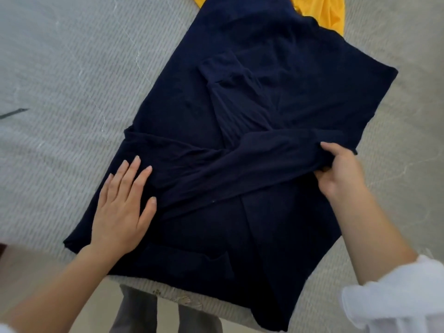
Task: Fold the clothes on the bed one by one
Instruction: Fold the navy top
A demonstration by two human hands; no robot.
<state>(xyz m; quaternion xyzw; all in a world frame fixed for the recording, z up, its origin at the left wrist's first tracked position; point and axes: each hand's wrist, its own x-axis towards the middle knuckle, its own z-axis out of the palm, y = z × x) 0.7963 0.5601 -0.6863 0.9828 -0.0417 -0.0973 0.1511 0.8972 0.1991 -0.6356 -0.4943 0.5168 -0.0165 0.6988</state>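
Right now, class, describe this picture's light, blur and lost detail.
Head view: soft even light, no glare; the navy garment is so dark its folds barely show; the white sleeve looks blurred; the bed cover smears at the left edge.

The navy top [252, 104] is soft, matt knit cloth with no sheen. Its surface is fine and even, and it creases in limp folds along the sleeve laid across it. Under it the bed [60, 68] has a pale grey woven cover, matt and ribbed in fine diagonal lines, rougher than the top. Beyond the top's far edge a yellow cloth [334, 13] looks smoother, with a slight sheen. By the top's near right corner a white sleeve [396, 296] is thin, crinkled, matt fabric.
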